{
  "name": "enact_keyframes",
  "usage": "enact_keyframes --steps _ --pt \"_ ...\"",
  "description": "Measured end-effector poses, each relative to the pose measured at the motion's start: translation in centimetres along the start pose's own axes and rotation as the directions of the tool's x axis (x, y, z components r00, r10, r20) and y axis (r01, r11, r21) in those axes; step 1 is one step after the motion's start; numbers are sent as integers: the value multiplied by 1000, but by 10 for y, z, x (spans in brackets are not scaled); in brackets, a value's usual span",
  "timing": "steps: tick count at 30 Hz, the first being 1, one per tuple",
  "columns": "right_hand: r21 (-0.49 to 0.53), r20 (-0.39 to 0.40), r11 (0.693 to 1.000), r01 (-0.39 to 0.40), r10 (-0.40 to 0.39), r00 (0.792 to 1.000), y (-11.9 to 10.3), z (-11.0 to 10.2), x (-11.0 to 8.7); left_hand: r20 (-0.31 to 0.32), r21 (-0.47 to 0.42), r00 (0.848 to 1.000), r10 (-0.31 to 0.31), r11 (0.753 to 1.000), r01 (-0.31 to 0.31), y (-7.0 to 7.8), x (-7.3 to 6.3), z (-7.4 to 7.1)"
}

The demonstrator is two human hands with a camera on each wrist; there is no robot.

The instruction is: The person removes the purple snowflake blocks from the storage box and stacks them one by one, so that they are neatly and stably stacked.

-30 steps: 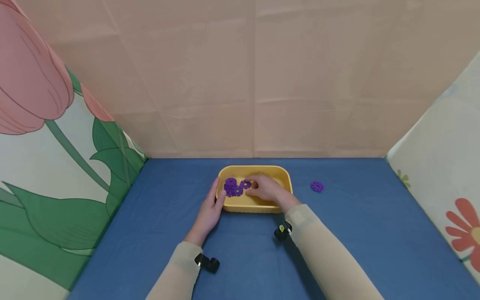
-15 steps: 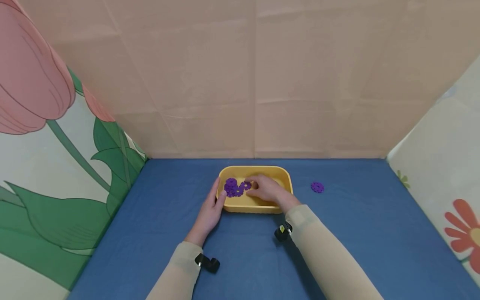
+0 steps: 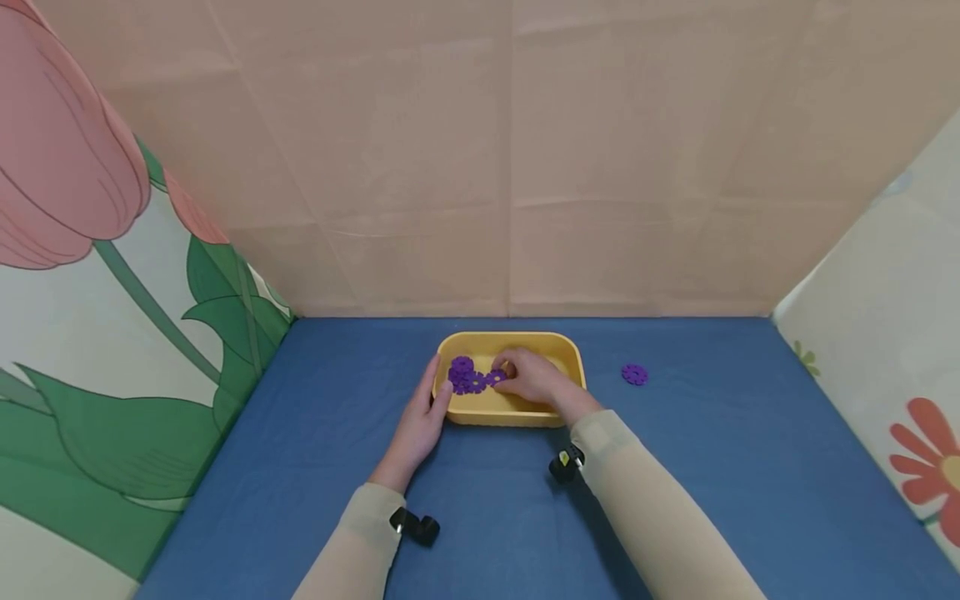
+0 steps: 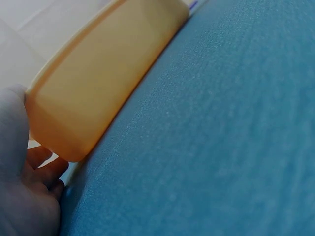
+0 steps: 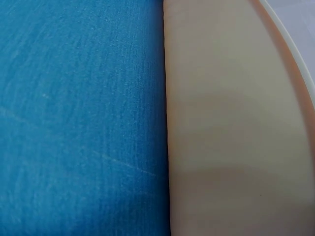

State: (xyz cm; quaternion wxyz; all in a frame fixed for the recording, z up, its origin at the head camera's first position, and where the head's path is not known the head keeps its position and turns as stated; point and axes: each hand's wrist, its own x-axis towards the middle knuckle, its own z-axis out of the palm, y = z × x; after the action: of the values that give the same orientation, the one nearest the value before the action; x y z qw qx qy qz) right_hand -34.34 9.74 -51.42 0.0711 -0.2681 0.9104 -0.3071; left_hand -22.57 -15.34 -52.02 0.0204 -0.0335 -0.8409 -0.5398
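A shallow yellow plastic tray (image 3: 517, 419) stands on the blue cloth in the head view. My left hand (image 3: 417, 421) grips its left end, the thumb by the rim and the fingers along the outside; the left wrist view shows these fingers (image 4: 49, 169) around the tray's corner. Inside, several purple notched plastic discs (image 3: 462, 379) lie heaped at the left. My right hand (image 3: 536, 379) reaches over the front wall and pinches one purple disc (image 3: 495, 377) between thumb and index finger, close beside the heap. In the right wrist view only the tray's outer wall (image 5: 236, 123) and cloth appear, no hand.
One more purple disc (image 3: 634, 374) lies flat on the blue cloth (image 3: 705, 467), right of the tray. A beige fabric wall (image 3: 510, 167) rises behind the table. Flower-printed panels flank it on the left (image 3: 112, 442) and right (image 3: 885, 333).
Between my right fingers, the purple disc has shifted slightly right and toward me, and the fingertips have drawn closer around it. My left hand and the tray keep their places.
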Motion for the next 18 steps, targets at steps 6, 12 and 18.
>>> enact_keyframes --steps 6,12,18 --pt "5 6 1000 -21 21 1000 -6 -3 -3 0 -4 1000 -7 1000 7 1 0 0" --pt "4 0 1000 -14 14 1000 -12 -6 -6 -1 -10 1000 -1 1000 1 1 -1 0" --pt "9 -34 1000 19 -18 999 -4 -2 -2 -1 -3 1000 -12 1000 12 2 0 0"
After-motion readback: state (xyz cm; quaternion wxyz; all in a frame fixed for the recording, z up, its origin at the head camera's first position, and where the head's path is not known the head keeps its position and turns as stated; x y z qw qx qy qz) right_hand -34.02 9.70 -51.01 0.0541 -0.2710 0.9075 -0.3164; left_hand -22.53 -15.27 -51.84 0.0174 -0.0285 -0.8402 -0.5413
